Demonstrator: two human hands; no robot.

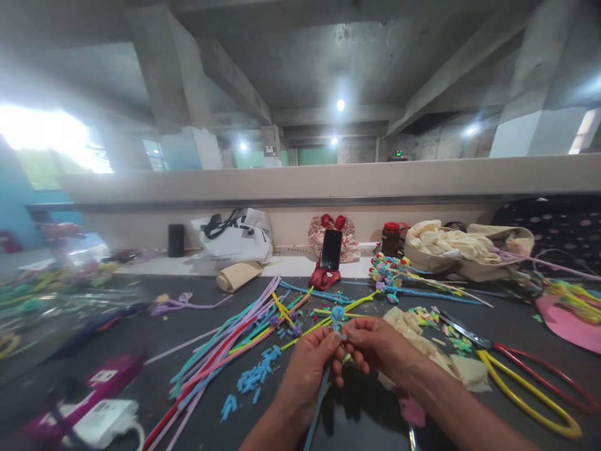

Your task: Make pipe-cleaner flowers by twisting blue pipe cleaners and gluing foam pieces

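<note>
A blue pipe-cleaner flower [337, 315] stands upright between my hands, its long blue stem [318, 401] running down toward me. My left hand [307, 366] is closed around the stem, thumb and forefinger just below the flower head. From the other side, my right hand [378, 341] pinches at the base of that head, its fingertips meeting the left ones. The fingers hide exactly how the flower is joined there. To the left of my left hand lie many short cut blue pieces [257, 376]. Yellow pipe cleaners [307, 329] pass behind the hands.
Bundled coloured pipe cleaners [220, 344] spread left. Large scissors [493, 346] with red and yellow handles lie right, beside crumpled beige cloth [406, 326]. Finished flowers [387, 275], a leaning phone [331, 248] and a white bag [235, 238] stand behind. A power strip [89, 398] lies front left.
</note>
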